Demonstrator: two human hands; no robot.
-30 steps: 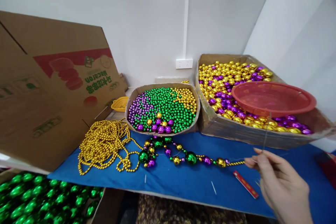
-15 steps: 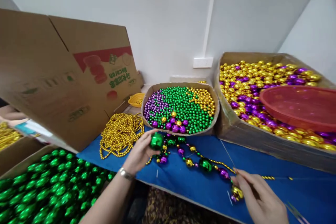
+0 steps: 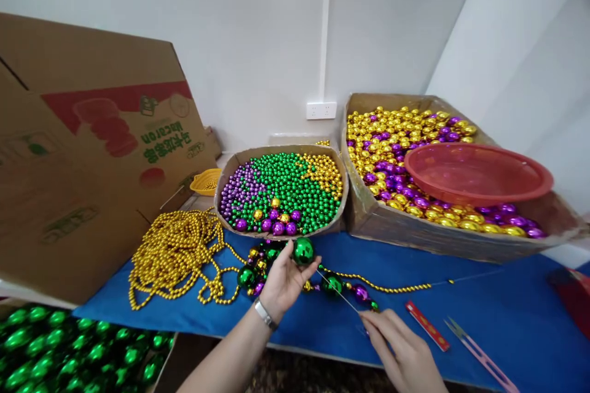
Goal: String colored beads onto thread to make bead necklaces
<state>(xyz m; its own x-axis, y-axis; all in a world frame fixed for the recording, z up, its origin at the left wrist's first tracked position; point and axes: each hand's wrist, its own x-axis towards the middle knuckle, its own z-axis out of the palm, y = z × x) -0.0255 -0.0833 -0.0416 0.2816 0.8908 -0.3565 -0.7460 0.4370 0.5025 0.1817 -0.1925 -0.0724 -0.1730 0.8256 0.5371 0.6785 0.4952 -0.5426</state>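
Observation:
My left hand [image 3: 283, 279] pinches a large shiny green ball [image 3: 303, 250] above the blue table cover [image 3: 483, 304]. My right hand [image 3: 401, 350], lower right of it, pinches a thin needle or wire [image 3: 338, 295] whose tip points up-left toward the green ball. Under both hands lies a part-strung strand [image 3: 354, 290] of green, purple and gold balls, joined to a string of small gold beads. A pile of gold bead chain [image 3: 177, 252] lies to the left.
A cardboard tray of small green, purple and gold beads [image 3: 283, 187] stands behind. A bigger box of gold and purple balls [image 3: 396, 141] holds a red bowl [image 3: 477, 172]. Green balls [image 3: 69, 344] fill a box at lower left. A red strip [image 3: 426, 324] and pink tweezers [image 3: 479, 355] lie at right.
My left hand has carried the green ball rightward, close to the needle tip. My right hand has shifted left and lower with the needle. The view has swung back to the right.

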